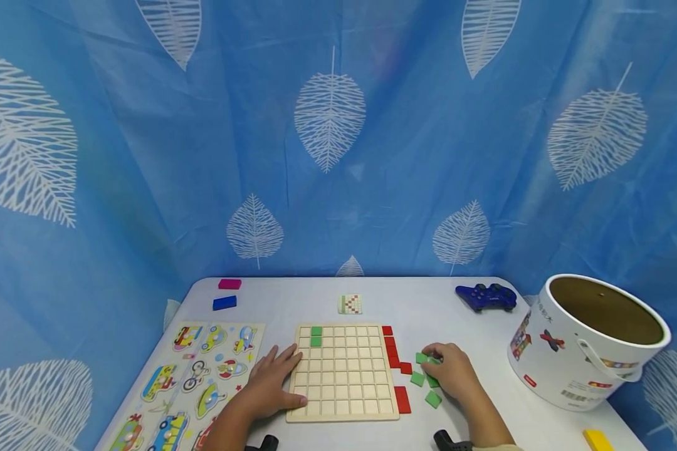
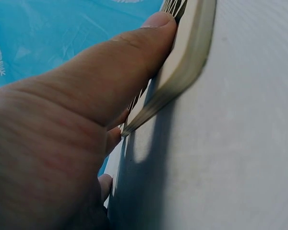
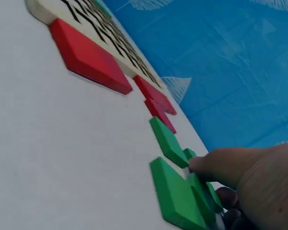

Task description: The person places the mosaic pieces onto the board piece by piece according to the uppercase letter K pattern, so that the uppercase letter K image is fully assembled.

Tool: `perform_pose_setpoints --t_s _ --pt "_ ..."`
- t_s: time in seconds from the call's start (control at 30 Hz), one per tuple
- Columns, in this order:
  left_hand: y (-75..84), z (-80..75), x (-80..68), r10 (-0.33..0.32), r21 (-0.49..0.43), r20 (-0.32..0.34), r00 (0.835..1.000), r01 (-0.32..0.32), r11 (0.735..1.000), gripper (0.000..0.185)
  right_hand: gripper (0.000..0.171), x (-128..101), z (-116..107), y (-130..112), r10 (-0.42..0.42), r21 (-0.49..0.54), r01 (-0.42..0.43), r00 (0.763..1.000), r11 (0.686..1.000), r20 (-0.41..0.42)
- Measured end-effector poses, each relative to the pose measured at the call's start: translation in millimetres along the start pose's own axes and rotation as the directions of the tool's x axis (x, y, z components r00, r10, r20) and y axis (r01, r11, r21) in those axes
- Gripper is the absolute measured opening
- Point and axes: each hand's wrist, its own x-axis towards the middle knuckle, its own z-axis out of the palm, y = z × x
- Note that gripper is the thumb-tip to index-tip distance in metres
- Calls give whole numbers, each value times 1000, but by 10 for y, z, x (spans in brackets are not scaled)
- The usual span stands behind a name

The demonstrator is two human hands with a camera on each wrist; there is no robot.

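A wooden grid board [image 1: 341, 418] lies on the table, with two green square tiles [image 1: 316, 336] set one below the other in its top rows. My left hand [image 1: 271, 383] rests along the board's left side, fingers spread and thumb on the lower left corner; the left wrist view shows that thumb [image 2: 139, 52] lying over the rim. Right of the board, my right hand [image 1: 450, 371] is down among loose green tiles [image 1: 417, 378], pinching one between thumb and fingers. In the right wrist view the fingers partly hide these tiles [image 3: 175, 194].
Red tiles [image 1: 403, 399] line the board's right edge. A small pattern card [image 1: 350, 304] lies behind the board. To the left is a vehicle puzzle [image 1: 203, 369], with pink [image 1: 229, 284] and blue blocks [image 1: 224, 303] beyond. A game controller [image 1: 486, 297] and white bucket [image 1: 575, 351] stand right.
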Motion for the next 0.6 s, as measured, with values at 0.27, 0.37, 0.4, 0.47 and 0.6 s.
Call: perform_pose_setpoints --t_s 0.27,0.37,0.4,0.47,0.6 --pt "-12 -24 -11 -16 -3 -1 1000 16 1000 101 27 -152 199 -715 -54 209 64 997 976 -52" --pt "-16 -31 -19 -11 -4 -4 1000 11 1000 101 24 -217 495 -1111 -211 239 201 977 950 17" --pt "-20 -29 -21 -8 -5 -4 1000 8 1000 101 22 -234 603 -1228 -261 243 243 964 939 43" --pt "-28 -17 -22 0 -6 -5 1000 0 1000 101 20 -247 822 -1419 -330 226 304 940 925 87" --pt "-36 12 -11 9 -8 -16 1000 -9 1000 100 18 -211 1108 -1685 -344 176 324 934 930 96"
